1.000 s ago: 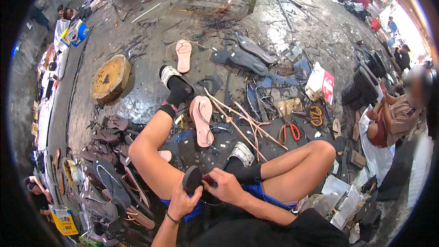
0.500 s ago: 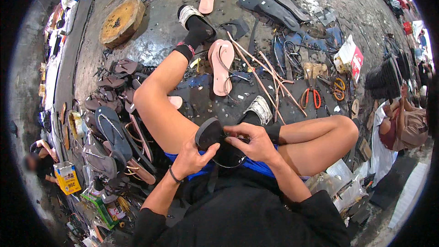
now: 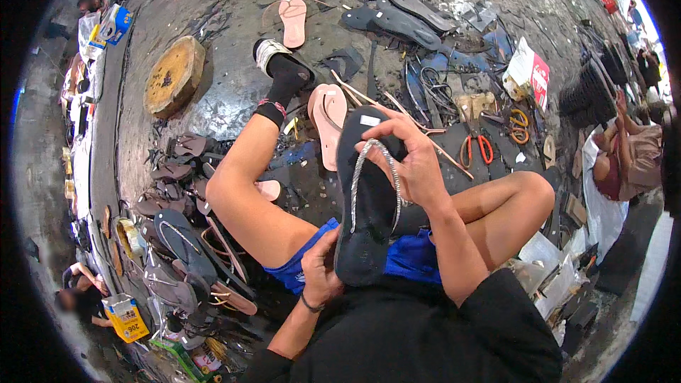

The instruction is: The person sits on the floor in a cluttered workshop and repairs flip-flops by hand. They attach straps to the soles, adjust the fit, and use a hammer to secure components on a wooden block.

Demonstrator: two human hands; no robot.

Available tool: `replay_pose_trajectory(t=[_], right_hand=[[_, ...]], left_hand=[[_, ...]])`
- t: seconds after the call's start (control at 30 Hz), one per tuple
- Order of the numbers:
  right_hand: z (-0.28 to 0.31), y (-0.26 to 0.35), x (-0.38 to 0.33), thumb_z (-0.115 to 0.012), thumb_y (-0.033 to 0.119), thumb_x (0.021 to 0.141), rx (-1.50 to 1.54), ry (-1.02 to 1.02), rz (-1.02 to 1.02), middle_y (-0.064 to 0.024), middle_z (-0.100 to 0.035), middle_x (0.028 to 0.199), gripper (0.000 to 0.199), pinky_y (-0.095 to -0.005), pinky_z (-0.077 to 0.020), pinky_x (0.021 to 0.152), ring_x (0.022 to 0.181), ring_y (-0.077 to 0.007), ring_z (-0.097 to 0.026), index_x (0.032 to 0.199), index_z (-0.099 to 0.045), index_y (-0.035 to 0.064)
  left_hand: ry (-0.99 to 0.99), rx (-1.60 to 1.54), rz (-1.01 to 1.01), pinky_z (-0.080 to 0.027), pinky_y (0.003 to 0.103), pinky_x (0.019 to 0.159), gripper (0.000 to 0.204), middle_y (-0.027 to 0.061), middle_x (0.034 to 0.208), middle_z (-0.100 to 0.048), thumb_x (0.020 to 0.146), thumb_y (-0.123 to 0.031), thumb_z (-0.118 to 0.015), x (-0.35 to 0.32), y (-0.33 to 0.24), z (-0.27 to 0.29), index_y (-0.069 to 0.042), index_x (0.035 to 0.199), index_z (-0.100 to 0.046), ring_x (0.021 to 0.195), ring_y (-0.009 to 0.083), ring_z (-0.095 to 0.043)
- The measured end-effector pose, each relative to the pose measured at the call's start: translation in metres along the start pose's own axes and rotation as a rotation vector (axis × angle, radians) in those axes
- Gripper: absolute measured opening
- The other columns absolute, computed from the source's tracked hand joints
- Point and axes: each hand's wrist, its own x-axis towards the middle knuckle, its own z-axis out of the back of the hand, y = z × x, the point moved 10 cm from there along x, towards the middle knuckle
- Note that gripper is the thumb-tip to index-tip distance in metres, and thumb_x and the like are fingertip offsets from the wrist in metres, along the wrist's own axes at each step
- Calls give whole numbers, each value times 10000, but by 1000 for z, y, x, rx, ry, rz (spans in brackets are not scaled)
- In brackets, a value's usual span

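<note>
A black flip-flop (image 3: 363,241) with silvery, twisted-looking straps is held over my lap, its insole facing up and its toe pointing away from me. My left hand (image 3: 323,269) is closed around the left side of the heel. Near the toe, my right hand (image 3: 418,163) grips the strap and the sole's edge, its fingertips partly behind the strap. Just beyond lies a pink sandal (image 3: 328,128) with a thin strap. Pale strips (image 3: 450,156) lie beside my right hand, partly hidden by it.
Many sandals (image 3: 170,276) are heaped at my left. Orange-handled pliers or cutters (image 3: 477,149) and scissors (image 3: 520,126) lie at right. Farther out are a round wooden block (image 3: 174,78), black soles (image 3: 408,25) and another pink sandal (image 3: 292,21). Another person (image 3: 631,156) sits far right.
The flip-flop has turned from a tilted, toe- or heel-on pose to insole up, showing its straps. My right hand has moved away from me to the toe; my left has drawn back to the heel.
</note>
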Motion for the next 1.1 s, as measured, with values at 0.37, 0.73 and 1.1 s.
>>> replay_pose_trajectory(t=[0.37,0.73,1.1], right_hand=[[1,-5,1,-860,174,783,-10,-25,8,-195,-650,1289,221,-396,-446,1043,1214,-294,-614,937,-754,55],[-90,-82,-74,-705,168,950,1003,293,-775,-72,-684,1111,331,-317,-535,869,992,-166,-652,1220,-587,18],[-140,-80,-103,-713,229,953,1424,603,-804,21,-671,951,221,-256,-482,775,814,-74,-604,1076,-647,58]], left_hand=[[-32,-375,363,-514,313,911,414,113,1122,-675,853,-69,-793,2,56,5,68,1196,-607,1012,166,-645],[-190,-279,264,-553,292,849,394,88,1126,-657,943,-15,-526,84,-20,20,9,1333,-479,940,137,-649],[-275,-354,304,-555,277,831,381,77,1119,-667,930,2,-528,90,0,30,-11,1311,-522,929,138,-662]])
